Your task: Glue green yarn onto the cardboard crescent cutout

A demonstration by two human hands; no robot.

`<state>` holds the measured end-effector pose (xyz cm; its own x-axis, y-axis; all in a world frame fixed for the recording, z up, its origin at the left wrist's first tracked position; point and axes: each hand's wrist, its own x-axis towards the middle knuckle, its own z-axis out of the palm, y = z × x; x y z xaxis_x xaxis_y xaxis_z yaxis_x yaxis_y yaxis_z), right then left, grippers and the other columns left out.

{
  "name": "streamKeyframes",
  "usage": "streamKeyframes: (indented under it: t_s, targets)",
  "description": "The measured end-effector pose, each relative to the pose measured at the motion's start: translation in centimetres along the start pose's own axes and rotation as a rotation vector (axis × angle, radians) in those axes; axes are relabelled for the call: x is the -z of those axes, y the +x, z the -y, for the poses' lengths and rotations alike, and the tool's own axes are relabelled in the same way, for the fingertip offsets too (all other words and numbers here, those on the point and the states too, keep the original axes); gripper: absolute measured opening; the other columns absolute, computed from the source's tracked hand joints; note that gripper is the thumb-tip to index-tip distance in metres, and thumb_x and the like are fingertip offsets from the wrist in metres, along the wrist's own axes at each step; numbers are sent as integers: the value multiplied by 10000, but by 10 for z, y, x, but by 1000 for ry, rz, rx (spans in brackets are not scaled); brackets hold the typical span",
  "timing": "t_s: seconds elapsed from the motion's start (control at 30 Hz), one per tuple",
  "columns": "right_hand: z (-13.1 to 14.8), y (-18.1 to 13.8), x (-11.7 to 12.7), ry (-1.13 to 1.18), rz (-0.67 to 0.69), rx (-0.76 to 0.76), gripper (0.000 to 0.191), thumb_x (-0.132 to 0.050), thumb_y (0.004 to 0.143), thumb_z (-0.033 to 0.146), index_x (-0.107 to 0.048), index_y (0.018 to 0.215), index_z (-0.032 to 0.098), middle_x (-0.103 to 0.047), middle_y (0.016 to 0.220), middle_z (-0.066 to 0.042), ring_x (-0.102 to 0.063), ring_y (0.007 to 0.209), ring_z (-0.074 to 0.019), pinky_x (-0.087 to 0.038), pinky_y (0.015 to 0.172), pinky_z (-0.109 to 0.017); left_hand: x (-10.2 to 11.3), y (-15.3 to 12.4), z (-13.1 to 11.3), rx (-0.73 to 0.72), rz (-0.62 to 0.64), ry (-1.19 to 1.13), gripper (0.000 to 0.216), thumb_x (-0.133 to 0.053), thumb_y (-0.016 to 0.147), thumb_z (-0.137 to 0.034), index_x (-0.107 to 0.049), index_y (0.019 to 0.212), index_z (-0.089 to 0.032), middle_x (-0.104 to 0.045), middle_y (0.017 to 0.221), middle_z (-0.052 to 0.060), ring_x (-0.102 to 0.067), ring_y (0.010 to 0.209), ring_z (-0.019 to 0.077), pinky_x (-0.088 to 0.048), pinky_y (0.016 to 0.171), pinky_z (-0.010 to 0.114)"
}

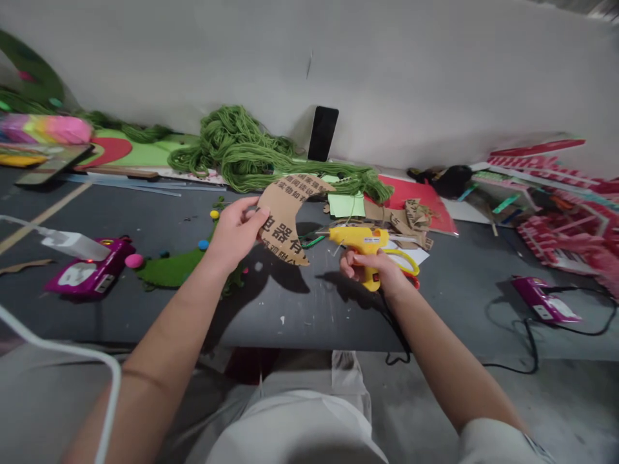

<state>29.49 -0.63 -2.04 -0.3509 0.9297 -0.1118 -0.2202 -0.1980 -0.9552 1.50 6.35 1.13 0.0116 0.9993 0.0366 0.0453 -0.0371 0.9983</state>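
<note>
My left hand (236, 232) pinches the left edge of a crescent-shaped piece of cardboard (283, 219) with printed black characters, raised above the dark table. In my right hand (374, 267) is a yellow hot glue gun (362, 240), its nozzle pointing left toward the cardboard but apart from it. A black cord hangs from the glue gun's handle. Yellow-handled scissors (405, 261) lie just behind my right hand. Under my left forearm rests a green felt crescent (167, 269) with small coloured pompoms, partly hidden by the arm.
Green yarn (236, 151) is heaped along the wall beside an upright phone (323, 134). Purple power strips stand at left (91, 267) and right (545, 301). Cardboard scraps (411, 219) and red sheets (442, 212) lie behind. Pink-red craft pieces (556, 225) pile up at right. A white cable (62, 351) crosses lower left.
</note>
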Motion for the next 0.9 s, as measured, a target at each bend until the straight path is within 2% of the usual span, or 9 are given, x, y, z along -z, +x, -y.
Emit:
streamKeyframes:
  t_s: [0.13, 0.27, 0.53, 0.9]
  targets:
    - [-2, -3, 0, -43, 117, -34, 278, -717, 756, 400, -579, 729, 159, -605, 637, -30, -513, 566, -123, -346, 499, -236, -8, 28, 4, -51, 124, 78, 320, -680, 829, -308, -712, 1107, -151, -697, 719, 30, -611, 573, 134, -501, 487, 222]
    - [-6, -3, 1, -66, 205, -67, 260, -696, 792, 388, -594, 747, 153, -620, 664, -34, -521, 576, -119, -391, 530, -240, -11, 38, 13, -25, 169, 18, 338, -707, 799, -314, -715, 1100, -162, -699, 718, 26, -615, 572, 132, -506, 493, 225]
    - [-9, 2, -4, -64, 188, -155, 253, -715, 780, 376, -588, 778, 158, -626, 664, -31, -529, 589, -119, -405, 528, -226, -8, 36, 22, 32, 196, -77, 376, -742, 757, -341, -728, 1094, -172, -724, 792, 45, -626, 587, 135, -520, 507, 239]
    - [-11, 4, -8, -77, 187, -177, 269, -720, 770, 387, -582, 766, 156, -629, 660, -37, -528, 582, -118, -408, 525, -227, -6, 22, 16, 58, 195, -105, 403, -747, 733, -354, -731, 1083, -156, -697, 724, 37, -608, 576, 135, -510, 499, 232]
